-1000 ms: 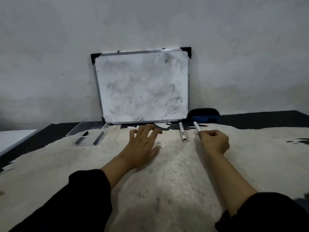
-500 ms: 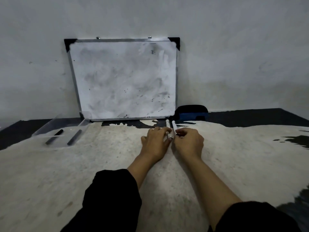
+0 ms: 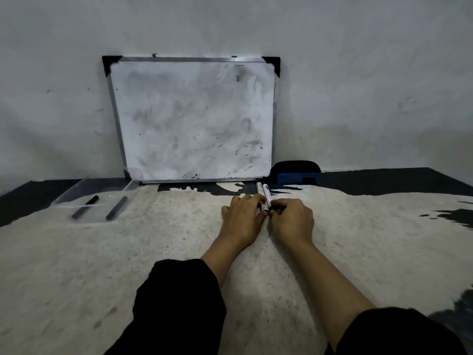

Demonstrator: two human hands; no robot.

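- My left hand has its grip curled round the left white marker; my right hand pinches the right white marker.
- Both lie touching, side by side on the table between my grips.
- Gathering looks done. I judge what's left is carrying them to the clear tray, well left of my grip, which holds two black markers.

You're facing a bare grey plaster wall. Black bench shows at the far edge, pale hide cover over the rest. Dim light.
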